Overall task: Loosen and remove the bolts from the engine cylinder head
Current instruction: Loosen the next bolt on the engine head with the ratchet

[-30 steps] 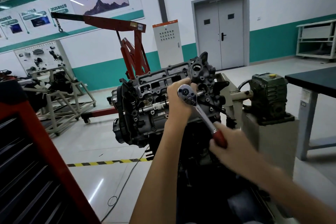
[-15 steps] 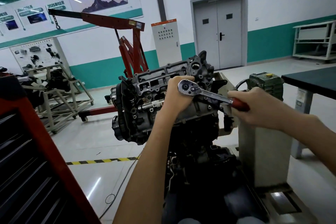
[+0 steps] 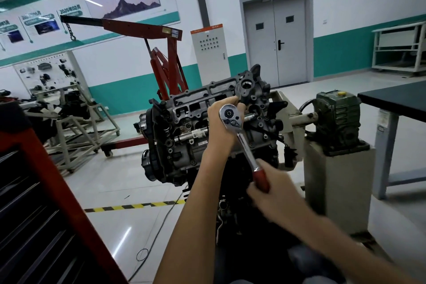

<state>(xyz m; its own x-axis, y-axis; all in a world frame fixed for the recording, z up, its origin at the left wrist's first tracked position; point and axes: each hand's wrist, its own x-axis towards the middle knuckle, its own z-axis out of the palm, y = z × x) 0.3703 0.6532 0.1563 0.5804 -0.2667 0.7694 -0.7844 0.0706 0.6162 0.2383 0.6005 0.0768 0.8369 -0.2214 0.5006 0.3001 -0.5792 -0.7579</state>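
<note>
Steel ratchet (image 3: 239, 136) – stiff, chrome prob. slick; take it at red grip (image 3: 261, 178). R hand (image 3: 276, 196) wraps fingers round that grip, L hand (image 3: 220, 129) curls fingers round its head against cylinder head (image 3: 196, 108) atop engine (image 3: 182, 157) – bolt hidden.

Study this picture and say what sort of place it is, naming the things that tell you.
Probably an automotive training workshop. A mounted engine is being worked with a ratchet; a red engine hoist stands behind it, and a display board of parts stands at the left.
</note>
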